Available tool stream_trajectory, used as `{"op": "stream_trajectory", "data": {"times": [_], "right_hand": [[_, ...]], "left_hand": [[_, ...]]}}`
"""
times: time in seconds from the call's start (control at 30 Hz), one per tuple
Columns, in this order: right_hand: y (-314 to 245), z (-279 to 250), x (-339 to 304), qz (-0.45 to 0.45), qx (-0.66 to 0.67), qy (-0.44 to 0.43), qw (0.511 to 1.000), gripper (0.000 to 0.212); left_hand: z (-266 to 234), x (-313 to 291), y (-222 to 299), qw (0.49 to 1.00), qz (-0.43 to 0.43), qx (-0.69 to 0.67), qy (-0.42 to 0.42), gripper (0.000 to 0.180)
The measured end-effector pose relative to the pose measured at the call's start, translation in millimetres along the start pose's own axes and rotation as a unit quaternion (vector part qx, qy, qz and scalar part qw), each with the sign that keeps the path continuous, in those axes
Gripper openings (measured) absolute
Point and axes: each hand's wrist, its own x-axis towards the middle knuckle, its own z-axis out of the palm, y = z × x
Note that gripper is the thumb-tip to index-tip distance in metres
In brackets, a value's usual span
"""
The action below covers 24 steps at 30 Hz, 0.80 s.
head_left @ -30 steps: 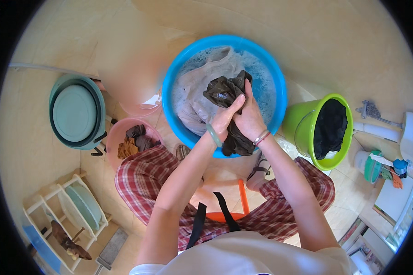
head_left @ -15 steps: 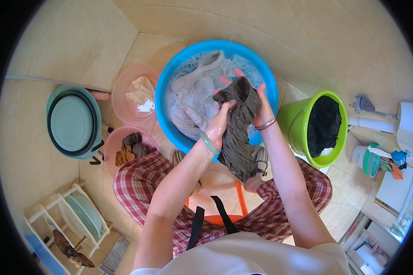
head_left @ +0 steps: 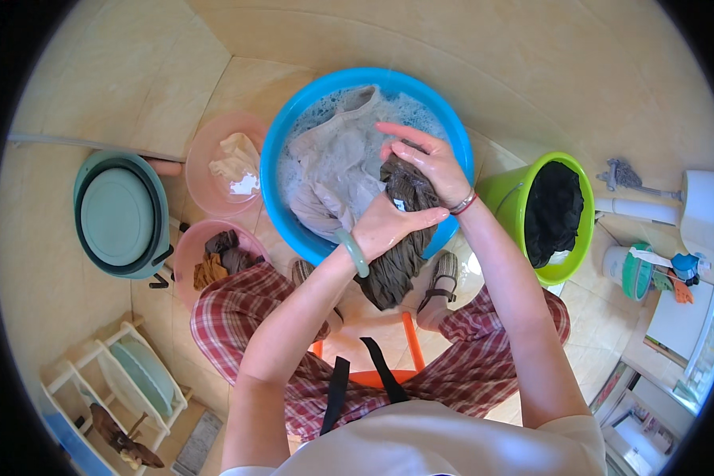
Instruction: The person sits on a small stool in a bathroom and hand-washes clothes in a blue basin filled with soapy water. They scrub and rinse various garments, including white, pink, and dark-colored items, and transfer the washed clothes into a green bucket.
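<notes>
A wet, dark grey-brown garment point(head_left: 395, 274) hangs bunched and creased over the near rim of the blue basin point(head_left: 273, 151). My left hand point(head_left: 390, 226) is wrapped round its middle, the thumb lying across the cloth toward my right wrist. At the garment's upper end my right hand point(head_left: 436, 170) curves over the cloth, its index finger stretched out to the left. A small white tag point(head_left: 399, 205) shows beside the left hand. Inside the basin, a pale grey garment point(head_left: 333, 155) lies in foamy water.
Left of the basin stand two pink basins point(head_left: 206, 202) point(head_left: 189, 289) with cloths in them. A green bucket point(head_left: 585, 230) holding black cloth point(head_left: 554, 206) stands at the right. Folded teal basins point(head_left: 119, 214) hang on the left wall, above a white rack point(head_left: 79, 365). My knees flank an orange stool point(head_left: 408, 337).
My right hand has turned over the top of the dark garment, its fingers now pointing left. The left hand has shifted lower, and the cloth looks more bunched up.
</notes>
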Motion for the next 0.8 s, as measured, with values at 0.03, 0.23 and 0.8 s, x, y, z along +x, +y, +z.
{"op": "stream_trajectory", "data": {"times": [0.03,0.23,0.8], "right_hand": [[-0.4,2.6,2.1,-0.004,-0.036,0.000,0.999,0.037],[9.1,14.4,11.0,-0.015,-0.133,0.047,0.990,0.024],[58.0,0.2,27.8,0.013,0.007,0.065,0.998,0.051]], "left_hand": [[0.4,1.5,-2.7,0.999,0.016,0.032,0.017,0.049],[1.4,10.6,-19.3,0.970,0.013,0.212,0.120,0.040],[-15.1,30.6,-54.1,0.985,0.073,0.095,0.127,0.044]]}}
